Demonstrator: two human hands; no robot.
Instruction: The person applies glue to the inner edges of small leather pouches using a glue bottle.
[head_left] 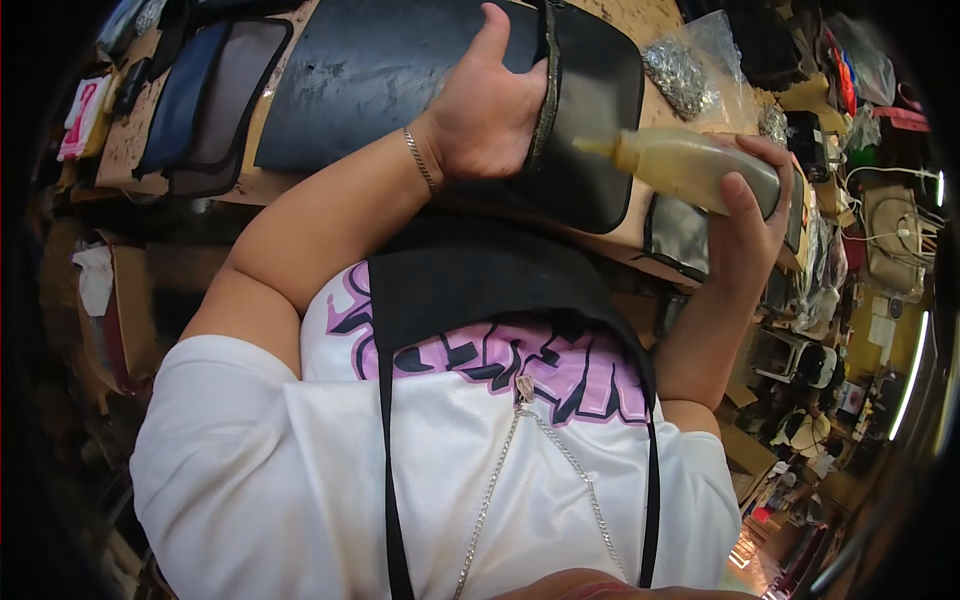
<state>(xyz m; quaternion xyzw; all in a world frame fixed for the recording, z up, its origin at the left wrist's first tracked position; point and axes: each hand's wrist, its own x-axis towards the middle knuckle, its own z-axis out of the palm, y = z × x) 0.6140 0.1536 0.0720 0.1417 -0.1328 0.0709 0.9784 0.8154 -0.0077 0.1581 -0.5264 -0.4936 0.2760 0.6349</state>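
Note:
My right hand (pixel 755 195) is wrapped round the base of a translucent squeeze bottle (pixel 680 165) with yellowish contents. The bottle lies nearly level, its narrow yellow nozzle pointing left over a black leather-like panel (pixel 595 120) with rounded corners. At the panel's left side a raised edge strip (pixel 547 100) stands up from the surface. My left hand (pixel 490 115), a chain bracelet at its wrist, holds that edge; the thumb sticks up free and the fingertips are hidden behind the strip.
A large black sheet (pixel 350 85) lies under my left forearm on the workbench (pixel 255 110). Dark blue and brown panels (pixel 225 100) rest at the left. A plastic bag of small metal pieces (pixel 685 75) is at the back right. Another dark piece (pixel 680 235) lies at the front edge.

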